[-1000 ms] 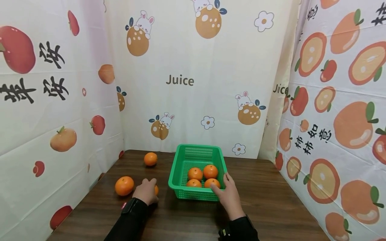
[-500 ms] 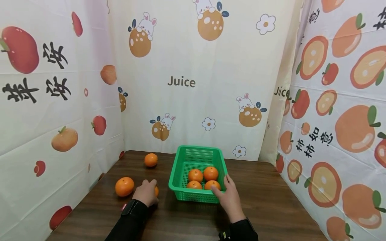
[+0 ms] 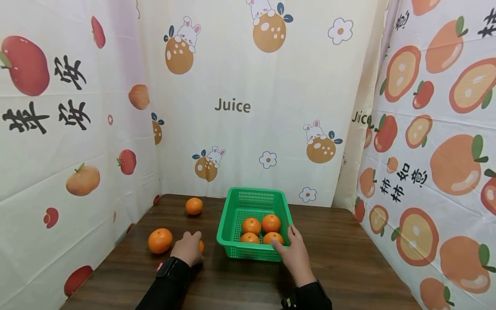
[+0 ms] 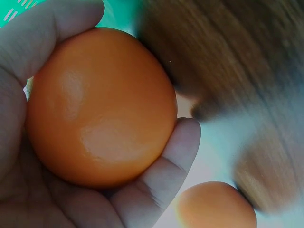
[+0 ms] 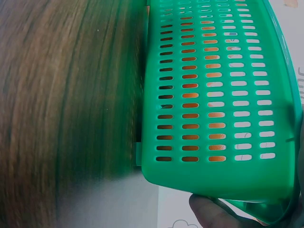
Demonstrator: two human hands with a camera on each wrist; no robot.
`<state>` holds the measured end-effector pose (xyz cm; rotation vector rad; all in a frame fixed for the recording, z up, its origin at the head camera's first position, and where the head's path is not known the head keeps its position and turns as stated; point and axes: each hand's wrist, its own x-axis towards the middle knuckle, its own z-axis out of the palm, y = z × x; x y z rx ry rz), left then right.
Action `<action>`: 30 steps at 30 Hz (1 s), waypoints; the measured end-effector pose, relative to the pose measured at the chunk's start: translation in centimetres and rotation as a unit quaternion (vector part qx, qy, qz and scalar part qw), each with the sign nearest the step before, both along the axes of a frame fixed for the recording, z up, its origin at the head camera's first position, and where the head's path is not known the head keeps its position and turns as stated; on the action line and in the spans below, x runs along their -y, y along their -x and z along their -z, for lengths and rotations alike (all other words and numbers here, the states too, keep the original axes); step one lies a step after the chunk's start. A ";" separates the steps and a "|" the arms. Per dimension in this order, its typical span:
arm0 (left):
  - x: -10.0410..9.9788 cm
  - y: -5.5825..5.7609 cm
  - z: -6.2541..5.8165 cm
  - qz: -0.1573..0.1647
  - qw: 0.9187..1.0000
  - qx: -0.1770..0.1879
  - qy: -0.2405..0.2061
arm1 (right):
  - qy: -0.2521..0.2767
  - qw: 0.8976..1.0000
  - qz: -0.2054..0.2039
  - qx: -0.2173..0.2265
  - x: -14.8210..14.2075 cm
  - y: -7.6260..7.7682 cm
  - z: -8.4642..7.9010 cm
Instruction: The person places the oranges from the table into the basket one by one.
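The person's left hand (image 3: 187, 248) grasps 1 orange (image 4: 102, 109) on the left part of the counter (image 3: 348, 258); in the left wrist view its fingers curl round opposite sides of the fruit, a cradling hold that presumably suits a smooth, round thing that could slip or roll. From the head view that orange is mostly hidden behind the hand, so whether it touches the counter I cannot tell. The right hand (image 3: 294, 256) grips the green basket (image 3: 253, 253) at its near right corner, the thumb over the near rim and the fingers along the right side, probably because a light plastic basket would shift easily without a steadying hold. Inside lie 4 oranges (image 3: 271, 223) in 2 rows of 2, gathered toward the near end, with the mesh floor showing behind them; the raised walls likely serve to keep them from rolling off. Outside the basket, 2 more oranges rest on the counter: the nearer orange (image 3: 160, 240) just left of the left hand, the farther orange (image 3: 194, 206) toward the back edge, well apart from it. The basket stands in the middle, between the hands, seemingly so that each side is within easy reach.
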<state>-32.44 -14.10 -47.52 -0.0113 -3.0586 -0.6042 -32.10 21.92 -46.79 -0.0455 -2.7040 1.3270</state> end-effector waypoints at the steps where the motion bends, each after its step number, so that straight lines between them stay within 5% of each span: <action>1: 0.0 0.0 0.1 0.000 1.000 0.001 0.000 | 0.000 1.000 0.001 0.003 0.0 0.0 0.0; 16: -0.2 -0.2 0.4 0.000 1.000 0.007 0.001 | 0.002 1.000 0.001 0.010 -0.1 -0.3 0.3; 30: -0.4 0.0 -0.7 0.000 1.000 0.004 0.002 | 0.000 1.000 -0.012 -0.011 -0.3 0.1 0.0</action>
